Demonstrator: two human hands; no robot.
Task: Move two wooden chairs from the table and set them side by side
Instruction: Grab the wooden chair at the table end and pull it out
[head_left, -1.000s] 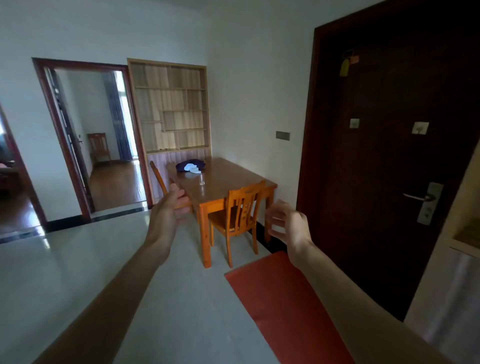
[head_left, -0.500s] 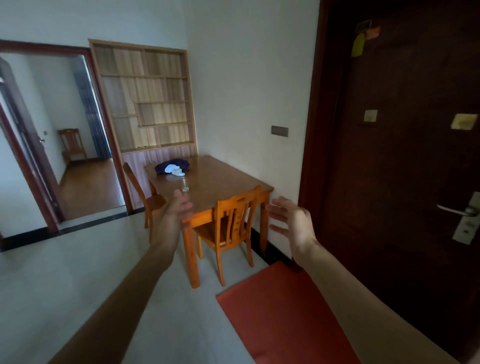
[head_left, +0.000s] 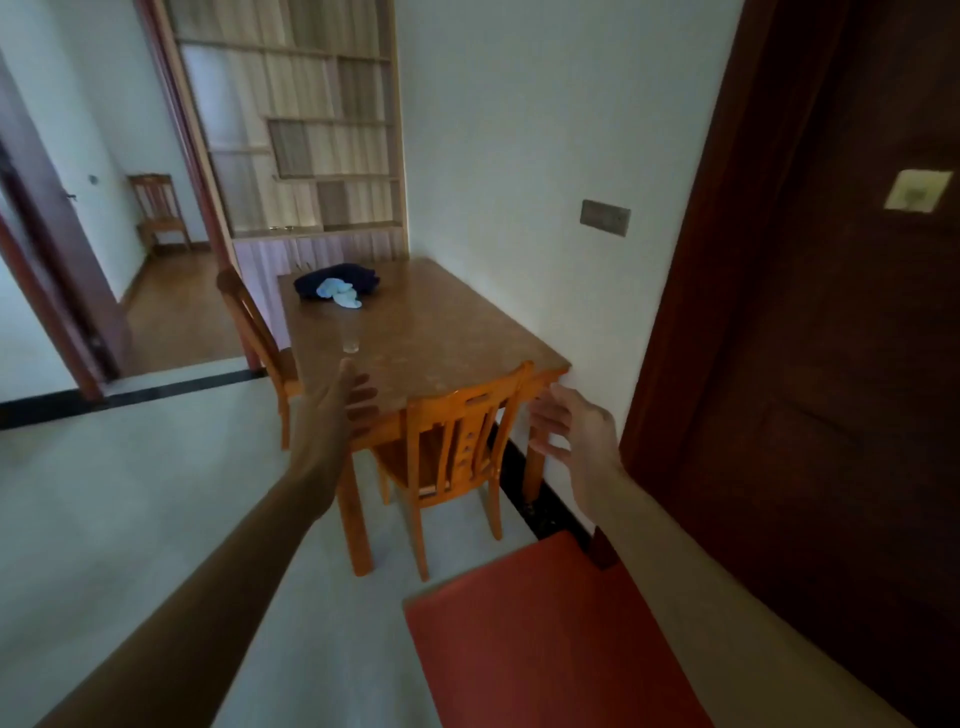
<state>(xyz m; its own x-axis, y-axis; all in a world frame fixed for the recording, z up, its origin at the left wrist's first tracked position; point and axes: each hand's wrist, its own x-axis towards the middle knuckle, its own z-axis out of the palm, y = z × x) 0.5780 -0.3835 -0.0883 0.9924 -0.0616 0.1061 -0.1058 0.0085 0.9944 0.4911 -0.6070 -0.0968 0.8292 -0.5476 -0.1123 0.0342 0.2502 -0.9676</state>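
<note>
Two bare arms are reaching toward a wooden table (head_left: 441, 322) at the frame's centre. The left hand (head_left: 332, 415) and right hand (head_left: 571, 431) are both spread open, holding nothing, either side of the near chair (head_left: 457, 447) tucked under the table. A second chair (head_left: 260, 338) is standing at the table's left side.

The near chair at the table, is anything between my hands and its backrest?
Nothing visible. The left hand and right hand are both open, apart from the near chair, one toward each side of its backrest, with only open air in between.
</note>
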